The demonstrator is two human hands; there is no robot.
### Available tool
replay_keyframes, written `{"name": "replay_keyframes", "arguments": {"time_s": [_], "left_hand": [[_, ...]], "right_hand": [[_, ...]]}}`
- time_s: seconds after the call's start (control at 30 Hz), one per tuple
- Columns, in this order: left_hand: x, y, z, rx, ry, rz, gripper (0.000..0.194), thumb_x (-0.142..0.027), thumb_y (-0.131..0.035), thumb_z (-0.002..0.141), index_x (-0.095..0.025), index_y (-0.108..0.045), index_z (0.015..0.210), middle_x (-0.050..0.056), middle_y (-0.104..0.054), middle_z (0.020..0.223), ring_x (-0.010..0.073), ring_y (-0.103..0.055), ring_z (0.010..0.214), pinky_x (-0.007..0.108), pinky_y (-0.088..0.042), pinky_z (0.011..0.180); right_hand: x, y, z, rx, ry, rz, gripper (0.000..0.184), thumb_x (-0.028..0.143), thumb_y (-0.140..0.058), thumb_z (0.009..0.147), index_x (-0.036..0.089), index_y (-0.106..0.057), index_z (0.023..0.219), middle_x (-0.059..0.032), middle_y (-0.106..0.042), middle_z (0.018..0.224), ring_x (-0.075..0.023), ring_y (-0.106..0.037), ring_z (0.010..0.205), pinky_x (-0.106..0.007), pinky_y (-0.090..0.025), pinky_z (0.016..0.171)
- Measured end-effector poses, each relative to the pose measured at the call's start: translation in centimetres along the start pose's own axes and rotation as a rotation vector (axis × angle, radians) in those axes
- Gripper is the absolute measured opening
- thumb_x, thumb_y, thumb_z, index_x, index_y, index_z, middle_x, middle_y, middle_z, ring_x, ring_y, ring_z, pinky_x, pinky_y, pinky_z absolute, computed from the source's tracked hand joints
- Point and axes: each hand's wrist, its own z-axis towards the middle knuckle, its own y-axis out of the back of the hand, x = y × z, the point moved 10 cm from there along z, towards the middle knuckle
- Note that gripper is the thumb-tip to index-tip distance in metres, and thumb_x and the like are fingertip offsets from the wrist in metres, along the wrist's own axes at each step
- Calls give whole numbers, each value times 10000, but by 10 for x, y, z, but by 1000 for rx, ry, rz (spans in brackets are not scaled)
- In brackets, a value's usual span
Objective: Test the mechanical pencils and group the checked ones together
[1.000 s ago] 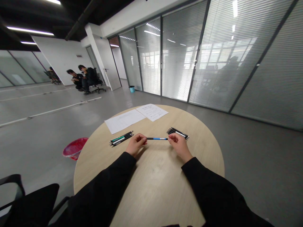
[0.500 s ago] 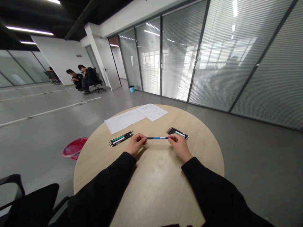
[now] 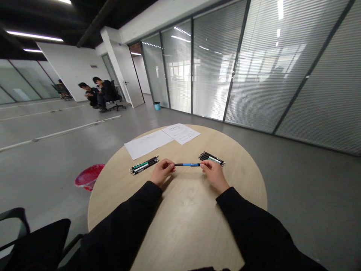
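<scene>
A blue and black pen (image 3: 187, 165) is stretched level between my two hands, above the round wooden table (image 3: 186, 222). My left hand (image 3: 163, 171) pinches its black end, and my right hand (image 3: 213, 173) pinches the other end between thumb and fingers. Just left of my left hand lies a group of several pens (image 3: 144, 165) with black, green and white barrels. Beyond my right hand sits a tighter bundle of several pens (image 3: 212, 158), mostly black with some white and green, its near side close to my fingers.
Two printed paper sheets (image 3: 149, 144) lie at the table's far side. On the floor to the left stands a red basin (image 3: 89, 177), with a black chair (image 3: 36, 241) nearer. Two seated people (image 3: 105, 92) and a blue bin (image 3: 156, 106) are farther back, beside glass partitions.
The pen has turned a little about its length, so a dark clip now shows along the blue barrel where a pale patch was. Both hands stay in place.
</scene>
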Motion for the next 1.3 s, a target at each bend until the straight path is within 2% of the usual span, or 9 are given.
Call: {"name": "replay_keyframes", "arguments": {"time_s": [0.97,1.17,1.3], "left_hand": [[-2,-1,-2,-10,13,-15,315,-383,-803,687,-149,-605,759,-7,-637,634,117,-594,593,251,-465,611],[3,-1,0,12,20,19,319,-393,-788,700,-150,-591,760,-6,-638,630,117,-590,590,254,-463,607],[5,1,1,18,21,42,321,-399,-782,699,-150,-585,754,-10,-633,618,112,-581,582,246,-448,597]], "right_hand": [[-1,-1,1,20,22,-48,234,385,-583,833,168,-658,790,-18,-634,647,-162,-588,599,-271,-458,594],[0,-5,-2,35,58,-78,216,320,-562,844,165,-680,936,-52,-695,806,-174,-624,692,-284,-484,664],[13,-6,-5,61,113,-157,207,283,-538,859,167,-702,905,-55,-701,804,-174,-621,709,-287,-479,691]]}}
